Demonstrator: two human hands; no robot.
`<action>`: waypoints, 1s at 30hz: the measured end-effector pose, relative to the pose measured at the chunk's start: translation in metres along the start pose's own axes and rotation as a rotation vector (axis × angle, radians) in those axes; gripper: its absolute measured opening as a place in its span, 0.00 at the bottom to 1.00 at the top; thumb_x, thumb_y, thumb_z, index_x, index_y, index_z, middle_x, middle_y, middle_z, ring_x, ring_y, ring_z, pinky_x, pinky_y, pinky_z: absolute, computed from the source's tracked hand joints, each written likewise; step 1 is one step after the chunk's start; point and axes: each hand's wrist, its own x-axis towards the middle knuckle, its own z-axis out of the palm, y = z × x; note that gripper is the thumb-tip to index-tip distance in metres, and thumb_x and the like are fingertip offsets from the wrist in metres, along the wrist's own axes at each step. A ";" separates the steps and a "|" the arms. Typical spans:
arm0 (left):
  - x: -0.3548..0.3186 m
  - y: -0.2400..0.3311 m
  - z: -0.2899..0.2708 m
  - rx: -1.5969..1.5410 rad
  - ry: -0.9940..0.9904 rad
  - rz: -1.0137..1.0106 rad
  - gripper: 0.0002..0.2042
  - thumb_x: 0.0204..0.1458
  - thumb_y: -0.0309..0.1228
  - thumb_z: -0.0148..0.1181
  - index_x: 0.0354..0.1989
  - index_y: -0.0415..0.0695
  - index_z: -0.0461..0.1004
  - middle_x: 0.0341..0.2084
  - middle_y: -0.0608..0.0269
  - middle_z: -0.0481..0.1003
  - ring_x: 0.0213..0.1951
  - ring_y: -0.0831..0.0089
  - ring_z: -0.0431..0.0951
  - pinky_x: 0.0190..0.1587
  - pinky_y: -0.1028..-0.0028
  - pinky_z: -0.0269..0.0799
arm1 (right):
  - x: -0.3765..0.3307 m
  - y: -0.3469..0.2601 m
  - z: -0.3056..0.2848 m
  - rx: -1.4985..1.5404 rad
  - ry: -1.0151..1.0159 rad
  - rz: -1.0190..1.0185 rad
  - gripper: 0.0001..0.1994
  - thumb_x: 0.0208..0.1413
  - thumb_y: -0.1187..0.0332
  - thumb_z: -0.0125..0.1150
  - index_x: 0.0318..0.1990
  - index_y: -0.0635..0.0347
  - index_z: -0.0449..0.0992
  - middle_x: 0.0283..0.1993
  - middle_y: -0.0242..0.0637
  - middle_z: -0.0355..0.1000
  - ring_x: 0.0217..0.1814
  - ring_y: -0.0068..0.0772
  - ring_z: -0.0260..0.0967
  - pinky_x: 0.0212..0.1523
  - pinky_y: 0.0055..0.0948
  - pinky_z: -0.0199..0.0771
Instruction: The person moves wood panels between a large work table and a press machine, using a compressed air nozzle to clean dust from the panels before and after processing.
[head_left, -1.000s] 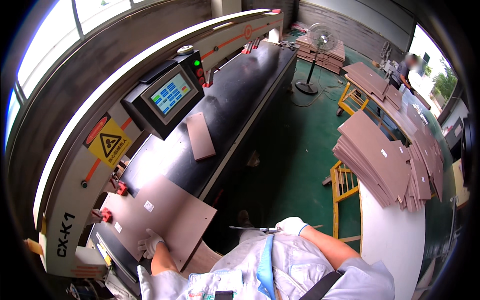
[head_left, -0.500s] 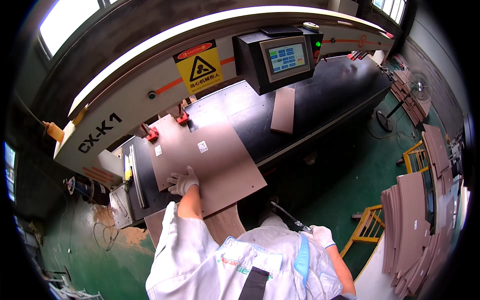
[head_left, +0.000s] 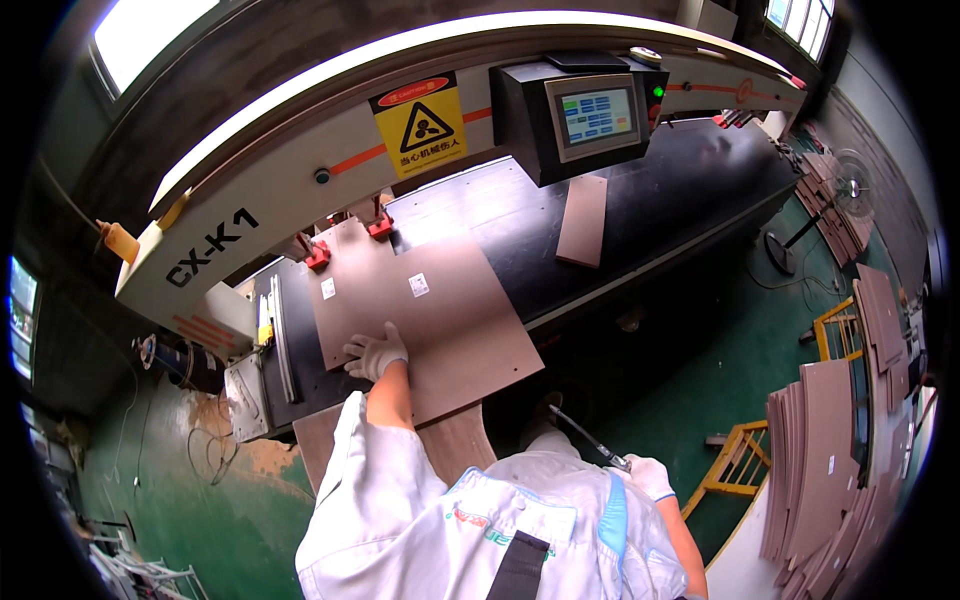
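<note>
My left hand (head_left: 376, 353), in a white glove, lies with fingers spread on brown board (head_left: 460, 325) at the near left of the black machine table. The board carries two white labels and has a stepped far edge. Whether it is one panel or two side by side, I cannot tell. Red clamps (head_left: 380, 226) stand at its far edge. Low on my right side, my gloved right hand (head_left: 650, 477) is closed around what looks like an air blow gun (head_left: 592, 437). Its long thin nozzle points forward and left, away from the board.
A narrow brown strip (head_left: 582, 222) lies farther right on the black table (head_left: 660, 200). Above hang the machine beam and a control screen (head_left: 597, 117). Wood-grained board (head_left: 455, 445) sits lower, before me. Stacked panels (head_left: 815, 450), yellow frames (head_left: 735, 460) and a fan (head_left: 850, 188) stand right.
The scene has shifted slightly right in the view. My left hand stays flat on the board, and my right hand keeps its hold on the blow gun.
</note>
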 end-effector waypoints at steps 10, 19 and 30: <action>0.008 -0.002 0.008 -0.015 -0.008 0.007 0.49 0.62 0.68 0.45 0.83 0.46 0.48 0.83 0.50 0.43 0.78 0.27 0.47 0.80 0.46 0.39 | 0.006 -0.008 -0.005 -0.004 -0.026 -0.029 0.34 0.61 0.29 0.55 0.42 0.54 0.82 0.37 0.53 0.82 0.46 0.60 0.81 0.48 0.54 0.79; 0.005 0.002 0.005 -0.007 -0.002 -0.008 0.49 0.62 0.69 0.45 0.83 0.47 0.48 0.83 0.51 0.44 0.78 0.27 0.47 0.79 0.45 0.41 | 0.005 -0.003 -0.001 0.012 0.019 0.000 0.34 0.60 0.28 0.55 0.37 0.54 0.81 0.36 0.53 0.82 0.44 0.62 0.81 0.46 0.55 0.79; 0.009 0.002 0.010 0.019 0.013 -0.005 0.47 0.64 0.67 0.43 0.83 0.46 0.49 0.82 0.50 0.45 0.77 0.26 0.49 0.79 0.45 0.42 | 0.008 0.003 0.000 -0.006 -0.061 0.023 0.28 0.62 0.35 0.58 0.42 0.52 0.83 0.40 0.55 0.82 0.48 0.63 0.80 0.48 0.54 0.78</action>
